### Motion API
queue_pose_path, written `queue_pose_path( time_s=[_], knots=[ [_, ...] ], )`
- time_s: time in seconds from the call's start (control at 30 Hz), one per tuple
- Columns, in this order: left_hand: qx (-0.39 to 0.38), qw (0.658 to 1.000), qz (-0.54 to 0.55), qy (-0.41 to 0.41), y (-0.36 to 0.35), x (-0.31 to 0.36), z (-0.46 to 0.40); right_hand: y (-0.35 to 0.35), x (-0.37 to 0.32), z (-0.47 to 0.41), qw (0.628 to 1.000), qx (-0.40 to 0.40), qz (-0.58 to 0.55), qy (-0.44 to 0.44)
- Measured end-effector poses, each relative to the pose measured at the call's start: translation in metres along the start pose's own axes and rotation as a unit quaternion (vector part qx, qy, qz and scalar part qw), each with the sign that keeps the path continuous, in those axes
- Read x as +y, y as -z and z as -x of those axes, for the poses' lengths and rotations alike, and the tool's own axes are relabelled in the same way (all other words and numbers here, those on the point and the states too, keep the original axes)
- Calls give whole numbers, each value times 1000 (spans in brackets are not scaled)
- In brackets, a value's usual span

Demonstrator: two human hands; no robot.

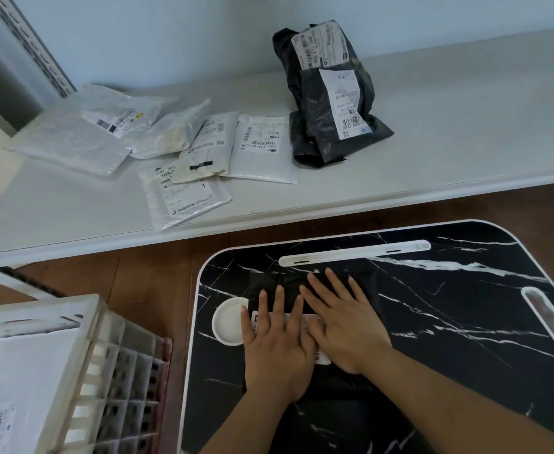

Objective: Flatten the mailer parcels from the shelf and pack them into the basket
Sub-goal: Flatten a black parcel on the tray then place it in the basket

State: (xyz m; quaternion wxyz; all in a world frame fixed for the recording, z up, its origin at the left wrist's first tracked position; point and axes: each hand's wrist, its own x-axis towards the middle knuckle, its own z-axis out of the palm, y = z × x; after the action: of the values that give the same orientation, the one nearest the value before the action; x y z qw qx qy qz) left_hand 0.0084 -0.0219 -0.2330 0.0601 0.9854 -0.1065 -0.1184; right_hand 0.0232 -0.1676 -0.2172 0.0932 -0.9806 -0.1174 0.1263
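A black mailer parcel (287, 286) with a white label lies flat on the black marble-pattern lap table (449, 322). My left hand (275, 345) and my right hand (344, 326) press down on it side by side, fingers straight and spread. On the white shelf (433, 152) behind stand two bulky black mailers (328, 103) and several white and clear mailers (262, 149) lying loosely at the left. The white slatted basket (105, 371) sits at the lower left, with a white mailer (16, 388) inside it.
A white round recess (229, 321) sits in the lap table just left of my left hand. A white slot bar (354, 252) runs along the table's far edge. Brown wooden floor (144, 283) shows between shelf, basket and table.
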Motion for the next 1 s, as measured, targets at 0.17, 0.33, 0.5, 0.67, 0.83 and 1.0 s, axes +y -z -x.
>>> queue_pose_path(
  time_s=[0.17,0.33,0.5,0.67,0.83,1.0],
  knots=[
    [-3,1000,7,-4,2,0,1,2,23,7,993,27,-110,-26],
    [-6,1000,-5,-2,6,-1,2,-3,73,52,988,42,-54,-135],
    [-4,997,40,60,8,9,14,-1,33,75,995,74,-50,-51],
    [-47,991,76,102,12,15,21,-6,30,70,998,-22,-9,-52],
    [-29,968,202,143,27,8,27,13,28,76,984,8,-124,-129],
    [92,853,396,328,43,2,46,22,15,80,905,39,-335,-258]
  ],
)
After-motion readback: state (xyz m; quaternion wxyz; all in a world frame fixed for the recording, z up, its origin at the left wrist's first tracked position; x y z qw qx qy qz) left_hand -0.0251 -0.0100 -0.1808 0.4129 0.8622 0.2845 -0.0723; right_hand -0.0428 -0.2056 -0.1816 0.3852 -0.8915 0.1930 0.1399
